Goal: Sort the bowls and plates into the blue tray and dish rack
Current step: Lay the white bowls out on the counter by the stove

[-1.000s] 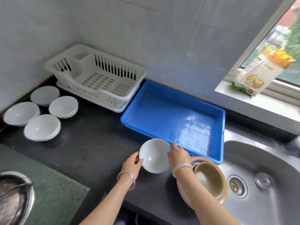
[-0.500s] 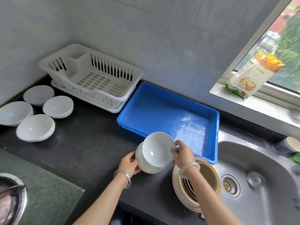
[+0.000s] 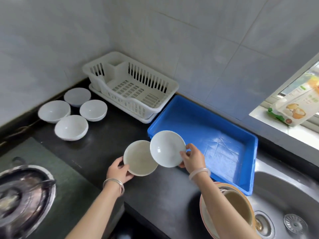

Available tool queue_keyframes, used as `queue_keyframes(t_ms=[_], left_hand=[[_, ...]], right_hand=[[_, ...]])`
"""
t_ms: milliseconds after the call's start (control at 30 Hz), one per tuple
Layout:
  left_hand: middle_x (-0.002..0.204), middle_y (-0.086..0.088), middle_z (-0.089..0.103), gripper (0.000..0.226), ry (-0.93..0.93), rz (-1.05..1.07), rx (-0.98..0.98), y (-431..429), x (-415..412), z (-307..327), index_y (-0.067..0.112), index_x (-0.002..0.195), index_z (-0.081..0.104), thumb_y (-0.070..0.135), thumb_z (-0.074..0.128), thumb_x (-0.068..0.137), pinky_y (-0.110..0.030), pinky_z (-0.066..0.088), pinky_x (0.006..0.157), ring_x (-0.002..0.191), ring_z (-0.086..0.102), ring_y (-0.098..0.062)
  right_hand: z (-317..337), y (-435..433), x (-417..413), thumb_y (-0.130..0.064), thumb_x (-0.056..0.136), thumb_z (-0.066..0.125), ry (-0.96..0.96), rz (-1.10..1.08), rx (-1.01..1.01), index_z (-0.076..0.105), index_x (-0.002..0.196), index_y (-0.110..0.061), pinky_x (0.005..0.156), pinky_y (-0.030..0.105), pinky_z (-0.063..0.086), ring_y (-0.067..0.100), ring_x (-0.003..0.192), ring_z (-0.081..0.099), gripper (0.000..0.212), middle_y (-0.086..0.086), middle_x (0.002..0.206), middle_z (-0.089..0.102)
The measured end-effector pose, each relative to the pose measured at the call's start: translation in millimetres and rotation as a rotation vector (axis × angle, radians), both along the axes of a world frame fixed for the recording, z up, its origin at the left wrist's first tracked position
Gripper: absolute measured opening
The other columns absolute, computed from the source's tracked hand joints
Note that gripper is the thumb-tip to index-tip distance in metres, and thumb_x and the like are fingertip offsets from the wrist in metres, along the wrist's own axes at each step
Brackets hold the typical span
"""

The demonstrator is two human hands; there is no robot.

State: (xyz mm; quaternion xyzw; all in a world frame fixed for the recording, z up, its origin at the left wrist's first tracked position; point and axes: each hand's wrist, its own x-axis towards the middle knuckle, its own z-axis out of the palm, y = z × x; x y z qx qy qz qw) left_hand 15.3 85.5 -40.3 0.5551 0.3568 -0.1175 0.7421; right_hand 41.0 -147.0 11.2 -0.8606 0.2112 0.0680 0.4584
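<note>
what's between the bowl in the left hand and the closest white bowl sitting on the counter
Only bare black counter lies between the left-hand bowl and the closest white bowl, as the head view shows.

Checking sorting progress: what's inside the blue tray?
No dishes show in the blue tray; its scratched floor is bare. The white bowl in the right hand covers its near left corner.

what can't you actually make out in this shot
All head view:
- Dish stack by the sink: right forearm and bottom edge hide most of it; count unclear.
- Packet on the sill: cut by the right edge, print blurred.
- Pan: motion blur, contents unclear.
- Lower bowl: upper bowl covers its right rim.
</note>
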Motion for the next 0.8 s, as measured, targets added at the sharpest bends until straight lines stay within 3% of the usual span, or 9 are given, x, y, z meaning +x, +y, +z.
queue_keyframes(t_ms=[100, 367, 567, 667, 800], left_hand=[[0.109, -0.016, 0.057, 0.046, -0.007, 0.135, 0.012, 34, 0, 1, 0.01, 0.128, 0.049, -0.009, 0.045, 0.087, -0.042, 0.051, 0.078, 0.105, 0.057, -0.039], [0.111, -0.012, 0.051, 0.047, 0.017, 0.413, 0.014, 102, 4, -2, 0.011, 0.129, 0.049, -0.009, 0.044, 0.088, -0.04, 0.05, 0.076, 0.094, 0.058, -0.034], [0.111, -0.013, 0.051, 0.045, 0.023, 0.5, -0.013, 125, 14, -4, 0.009, 0.128, 0.05, -0.01, 0.042, 0.088, -0.041, 0.05, 0.077, 0.095, 0.058, -0.038], [0.113, -0.012, 0.052, 0.045, 0.026, 0.529, -0.023, 131, 18, -6, 0.009, 0.128, 0.05, -0.009, 0.042, 0.088, -0.043, 0.05, 0.081, 0.096, 0.057, -0.04], [0.113, -0.015, 0.053, 0.044, 0.04, 0.553, -0.017, 136, 20, -9, 0.01, 0.128, 0.05, -0.008, 0.043, 0.088, -0.041, 0.051, 0.08, 0.089, 0.059, -0.037]], right_hand=[[-4, 28, 18, -0.012, 0.088, 0.053, 0.02, 0.021, 0.05, 0.05, 0.085, -0.012, 0.038, 0.016, 0.046, 0.014, 0.042, 0.058, 0.005, 0.007, 0.076, 0.058], [-21, 111, 68, -0.011, 0.09, 0.053, 0.106, 0.069, 0.148, 0.05, 0.094, -0.015, 0.044, 0.021, 0.05, 0.024, 0.063, 0.061, 0.006, 0.011, 0.099, 0.056], [-42, 152, 102, -0.01, 0.09, 0.052, 0.174, 0.089, 0.107, 0.05, 0.097, -0.015, 0.058, 0.033, 0.058, 0.017, 0.053, 0.06, 0.009, 0.006, 0.091, 0.054], [-50, 164, 111, -0.007, 0.089, 0.05, 0.188, 0.091, 0.11, 0.05, 0.096, -0.014, 0.048, 0.027, 0.054, 0.017, 0.059, 0.059, 0.01, 0.005, 0.091, 0.053], [-57, 174, 119, -0.008, 0.09, 0.048, 0.21, 0.09, 0.095, 0.049, 0.094, -0.015, 0.04, 0.021, 0.046, 0.03, 0.078, 0.065, 0.008, 0.009, 0.1, 0.056]])
